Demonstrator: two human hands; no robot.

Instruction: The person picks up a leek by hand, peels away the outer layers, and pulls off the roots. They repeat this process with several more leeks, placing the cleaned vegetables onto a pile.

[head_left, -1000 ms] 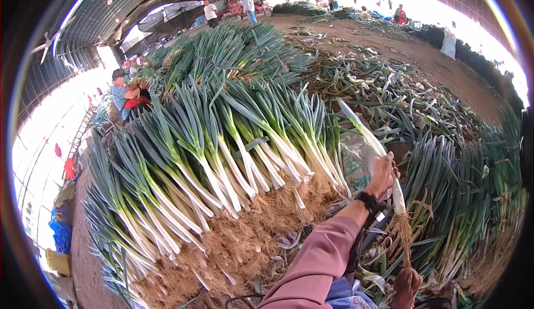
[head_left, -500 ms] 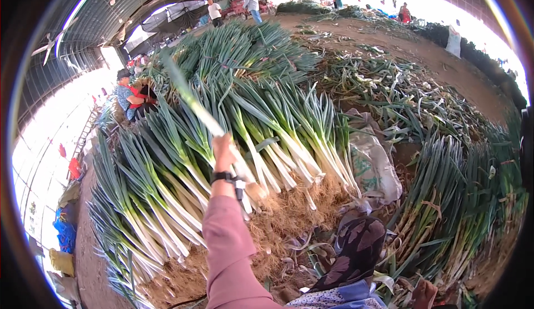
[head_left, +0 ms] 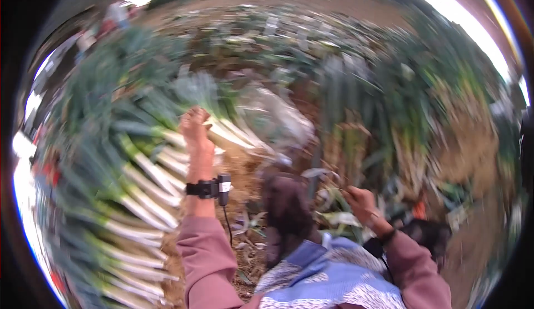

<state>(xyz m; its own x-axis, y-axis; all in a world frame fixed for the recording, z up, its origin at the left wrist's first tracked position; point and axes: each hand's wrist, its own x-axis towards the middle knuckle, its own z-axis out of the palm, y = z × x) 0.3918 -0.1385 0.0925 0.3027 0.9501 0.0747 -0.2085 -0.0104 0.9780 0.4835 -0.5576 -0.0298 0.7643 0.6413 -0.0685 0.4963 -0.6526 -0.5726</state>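
Note:
My left hand (head_left: pixel 195 124), with a black band on the wrist, is stretched out over a row of long leeks (head_left: pixel 149 167). Its bent fingers lie against the pale stalks and leaves, smeared by motion; whether they grip a leek cannot be told. Lower on the right, my right hand (head_left: pixel 361 202) has its fingers curled in, and what they hold, if anything, does not show. Just beyond it stand bundles of dirtier leeks (head_left: pixel 409 153) with dry brown leaves at their lower parts.
A whitish sack (head_left: pixel 278 117) lies between the leek row and the bundles. My dark-clad knee (head_left: pixel 287 211) rises in front of it. Loose leaves (head_left: pixel 261 45) cover the ground farther back. Brown roots (head_left: pixel 236 170) edge the row, and a cable (head_left: pixel 227 223) hangs from my left wrist.
The view has swung to the right and blurred. The leek raised in my left hand earlier no longer stands up from it, and that hand is lower. My right hand has come into clear view.

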